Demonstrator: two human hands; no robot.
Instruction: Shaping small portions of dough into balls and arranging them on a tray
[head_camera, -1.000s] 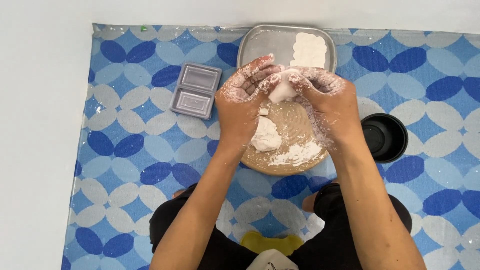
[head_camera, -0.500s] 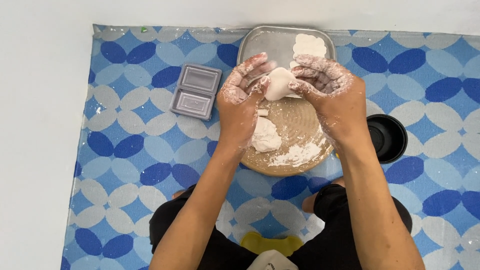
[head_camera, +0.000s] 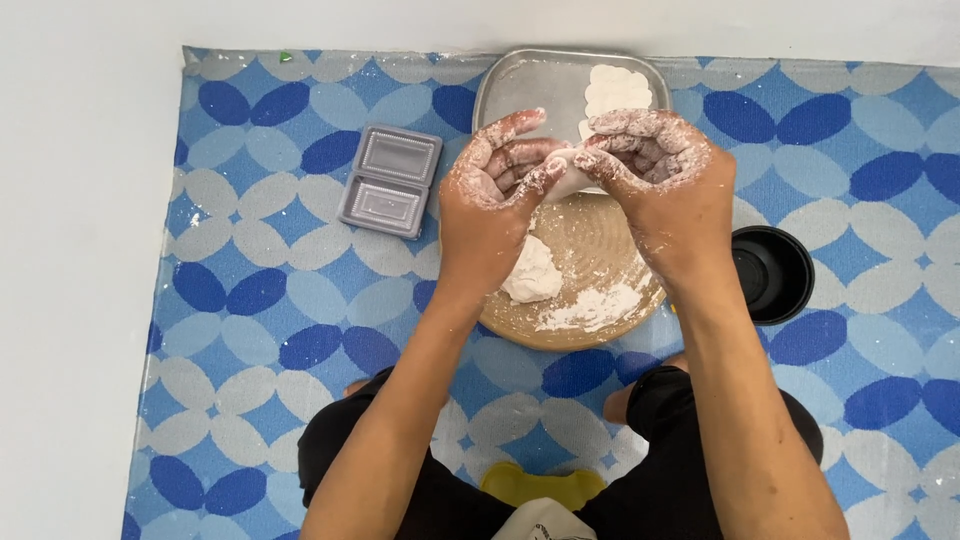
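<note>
**Patterned mat on a pale floor**

A mat (head_camera: 260, 330) printed with interlocking circles in dark blue, light blue and grey lies under and all around the hands, reaching past them to the right edge of the view and down to the bottom edge. White specks and smears are scattered over its surface, thickest to the left of the hands. Beyond the mat's left edge and along its far edge above the hands runs a plain, pale grey-white floor (head_camera: 70, 260), smooth and unmarked. The light is soft and even, with only faint shadows. No wall, window or furniture can be made out.
</note>
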